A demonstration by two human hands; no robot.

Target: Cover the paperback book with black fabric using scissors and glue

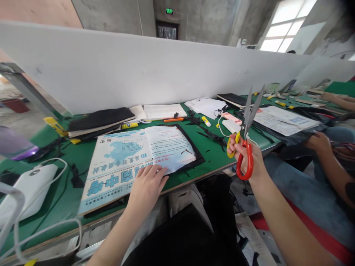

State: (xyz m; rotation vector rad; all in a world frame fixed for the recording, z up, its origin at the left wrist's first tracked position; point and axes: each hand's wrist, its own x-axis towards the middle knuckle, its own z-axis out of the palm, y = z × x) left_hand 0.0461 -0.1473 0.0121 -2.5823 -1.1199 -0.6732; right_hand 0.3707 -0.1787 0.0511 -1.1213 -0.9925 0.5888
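Observation:
My right hand (245, 157) grips a pair of scissors (246, 135) with one red and one yellow handle loop, held up off the table's front edge. The blades point upward and stand slightly apart. My left hand (148, 183) lies with its fingers stretched over the lower edge of a booklet (122, 155). Blue map shapes and large Chinese characters cover the booklet's left part; its right part has lines of print. Black material (198, 155) borders the booklet on the right, and small black scraps lie on its page.
On the green table (172, 184) lie a black-covered book (100, 120), a glue stick (205, 121), an orange pen (173, 119) and white papers (205, 107). A white power bank (36, 188) with a cable sits left. Behind stands a white partition (138, 70). A co-worker's arm (327, 155) is at right.

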